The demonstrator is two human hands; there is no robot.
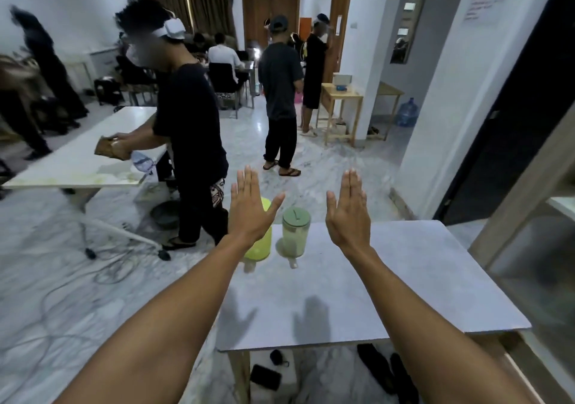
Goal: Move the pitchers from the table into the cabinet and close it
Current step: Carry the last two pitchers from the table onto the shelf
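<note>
2 pitchers (pixel 296 232) sitting on counter (pixel 404 279); left hand (pixel 250 207) & right hand (pixel 348 210) hovering w/ fingers spread flat, gripping nothing.

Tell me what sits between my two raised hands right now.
In the head view, the pitcher with the green lid shows in the gap between the left hand and the right hand. The yellow-green pitcher sits mostly behind the left hand.

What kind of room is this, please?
Probably a shared workroom, not a home kitchen. Several people stand about the marble floor, one at a white folding table, and a water jug sits by the wall.
</note>
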